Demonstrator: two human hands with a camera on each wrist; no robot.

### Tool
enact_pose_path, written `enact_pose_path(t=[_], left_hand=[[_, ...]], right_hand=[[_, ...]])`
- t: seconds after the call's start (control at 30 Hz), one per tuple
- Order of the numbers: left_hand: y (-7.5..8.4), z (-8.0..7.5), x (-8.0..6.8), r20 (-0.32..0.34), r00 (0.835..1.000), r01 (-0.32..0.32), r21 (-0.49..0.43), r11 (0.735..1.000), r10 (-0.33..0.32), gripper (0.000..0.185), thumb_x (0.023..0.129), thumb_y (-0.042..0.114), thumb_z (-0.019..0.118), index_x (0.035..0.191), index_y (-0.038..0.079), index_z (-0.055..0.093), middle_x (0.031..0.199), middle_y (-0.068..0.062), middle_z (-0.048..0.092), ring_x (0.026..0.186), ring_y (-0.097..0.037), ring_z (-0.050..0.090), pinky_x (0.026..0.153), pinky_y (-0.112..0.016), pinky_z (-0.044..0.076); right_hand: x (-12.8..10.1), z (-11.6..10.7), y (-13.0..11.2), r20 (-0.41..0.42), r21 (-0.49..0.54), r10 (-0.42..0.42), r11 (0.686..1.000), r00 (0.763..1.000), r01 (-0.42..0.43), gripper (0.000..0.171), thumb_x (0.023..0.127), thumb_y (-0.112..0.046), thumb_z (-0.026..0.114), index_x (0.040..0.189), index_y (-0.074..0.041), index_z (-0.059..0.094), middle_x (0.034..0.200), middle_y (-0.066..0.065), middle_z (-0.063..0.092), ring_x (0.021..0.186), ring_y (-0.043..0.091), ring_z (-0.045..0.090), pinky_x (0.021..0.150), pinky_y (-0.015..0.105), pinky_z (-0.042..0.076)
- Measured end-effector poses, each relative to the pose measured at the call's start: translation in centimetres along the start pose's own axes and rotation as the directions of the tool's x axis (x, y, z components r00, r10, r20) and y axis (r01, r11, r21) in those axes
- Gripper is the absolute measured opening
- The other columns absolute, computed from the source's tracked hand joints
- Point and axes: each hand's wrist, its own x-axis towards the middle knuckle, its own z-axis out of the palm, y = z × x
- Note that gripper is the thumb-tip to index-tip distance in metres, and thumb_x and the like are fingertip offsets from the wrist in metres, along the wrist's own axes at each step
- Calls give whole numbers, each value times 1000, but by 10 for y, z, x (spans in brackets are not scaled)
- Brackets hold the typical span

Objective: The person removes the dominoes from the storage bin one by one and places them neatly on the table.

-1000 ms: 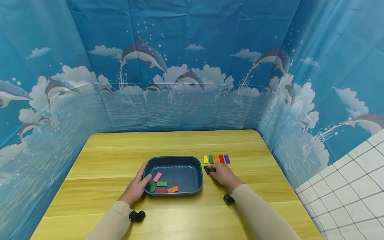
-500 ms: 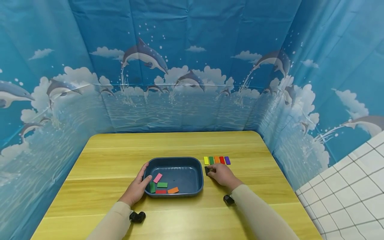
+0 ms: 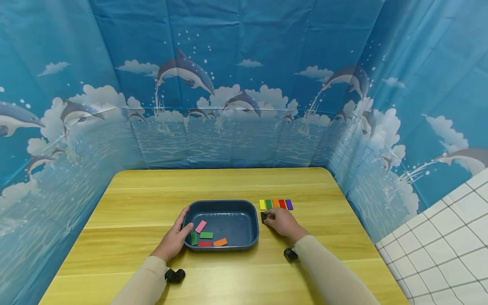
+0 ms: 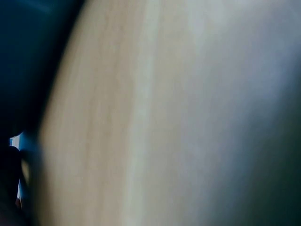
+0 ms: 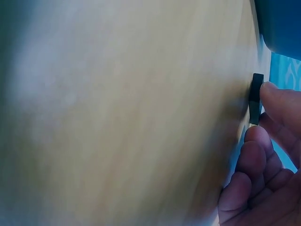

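At the left end of a dark blue plastic tray (image 3: 238,224) my left hand (image 3: 172,239) grips the wall, thumb over the rim and fingers along the outside. Inside the tray lie a pink block (image 3: 201,226), an orange block (image 3: 220,242), a red block (image 3: 204,244) and two green blocks (image 3: 206,235). My right hand (image 3: 284,223) pinches a small black domino block (image 3: 263,217) at the table surface, just right of the tray. In the right wrist view, the thumb presses one side of this black block (image 5: 256,92); the other fingers are curled below it.
Beyond my right hand stretches a row of blocks: yellow (image 3: 262,205), green (image 3: 268,204), orange (image 3: 275,203), red (image 3: 282,203) and purple (image 3: 289,204). They rest on a yellow wood-grain table (image 3: 152,190). Dolphin-print curtains (image 3: 236,144) enclose its back and sides.
The black block has turned from a slant to nearly line up with the row's blocks, below the yellow one. My left hand stays on the tray.
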Motion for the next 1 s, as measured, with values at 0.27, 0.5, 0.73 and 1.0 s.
enact_pose_path(t=[0.27,0.5,0.73,1.0], left_hand=[[-4,0,0,-1,1000,8,-14,1000,-8,64,113,44,44,169,41,13,177,-12,16,162,-46,18,127,-71,16],[-2,-1,2,2,1000,-11,-20,1000,11,63,114,46,40,170,37,12,178,-8,14,163,-43,14,128,-68,13],[-1,-3,4,6,1000,-16,-29,999,16,60,115,44,37,169,38,12,178,-8,14,163,-42,12,129,-67,11],[-5,0,5,-3,1000,-6,-31,999,6,61,114,44,40,169,39,13,177,-11,17,162,-44,18,128,-69,14]], right_hand=[[0,-3,0,-13,38,14,999,1000,-14,34,97,-22,77,128,-9,75,87,-1,68,73,14,56,68,29,49],[1,-28,-45,-111,106,-43,993,993,55,34,102,-22,71,132,-9,73,83,0,65,60,14,52,55,28,43],[10,-22,-121,29,22,-201,979,979,200,37,100,-27,74,135,-12,73,90,-3,64,78,15,57,66,27,52],[23,10,-171,289,-60,-268,953,919,296,34,101,-28,72,132,-15,75,125,1,77,91,8,69,82,27,59]])
